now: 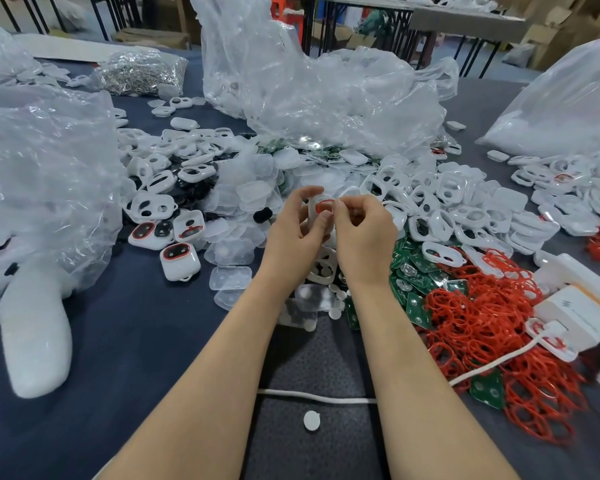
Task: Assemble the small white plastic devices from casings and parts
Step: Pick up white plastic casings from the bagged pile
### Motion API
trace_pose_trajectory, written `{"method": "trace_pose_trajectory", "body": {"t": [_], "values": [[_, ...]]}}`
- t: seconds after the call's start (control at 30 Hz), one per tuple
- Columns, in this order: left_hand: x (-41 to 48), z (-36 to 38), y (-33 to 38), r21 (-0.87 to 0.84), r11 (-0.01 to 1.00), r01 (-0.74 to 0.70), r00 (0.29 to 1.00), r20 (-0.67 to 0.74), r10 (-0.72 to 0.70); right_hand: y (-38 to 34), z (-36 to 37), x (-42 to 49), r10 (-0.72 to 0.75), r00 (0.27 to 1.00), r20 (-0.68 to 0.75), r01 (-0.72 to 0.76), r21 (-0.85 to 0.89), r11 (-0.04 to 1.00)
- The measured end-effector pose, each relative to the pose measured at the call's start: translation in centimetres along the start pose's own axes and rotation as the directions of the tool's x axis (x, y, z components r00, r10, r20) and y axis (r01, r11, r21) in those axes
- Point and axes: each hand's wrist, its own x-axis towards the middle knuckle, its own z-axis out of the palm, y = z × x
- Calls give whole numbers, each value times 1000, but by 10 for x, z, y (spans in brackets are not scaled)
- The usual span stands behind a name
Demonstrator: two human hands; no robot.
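White plastic with a thread of red is what I have in the middle of my view: 1 casing [312, 218], held up off the table [125, 341] between both hands, just in front of the heaps of parts. My left hand [291, 233] grips it, fingers curled round its far edge and thumb near its lower end. My right hand [362, 230] pinches at the red ring [326, 203] with thumb and forefinger, the other fingers folded in. I judge the step to be seating that ring into the casing's opening. The next move calls for pressing it evenly round the rim so it sits flush; the ring looks thin and springy, so I expect it to pop out if I push 1 side only. The casing shows as a narrow white band edge-on, and most of it is hidden by my fingers, so I cannot tell how much of the ring is in. Below my wrists lie green boards [413, 268] and small white discs [335, 292]. To the right spreads a tangle of loose red rings [482, 323], with empty casings [447, 209] piled behind it. To the left sit 3 or so finished devices [180, 262] beside clear covers [232, 252]. Crumpled plastic bags [309, 81] stand further back.
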Motion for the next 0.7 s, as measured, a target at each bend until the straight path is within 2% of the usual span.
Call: {"method": "trace_pose_trajectory", "body": {"t": [0.43, 0.7], "values": [[0, 0, 1, 52, 999, -13, 1000, -22, 14, -1, 6, -1, 177, 984, -8, -175, 117, 978], [0, 0, -1, 10, 1000, -4, 1000, -18, 4, 1, 6, -2, 91, 996, -12, -89, 93, 992]]}}
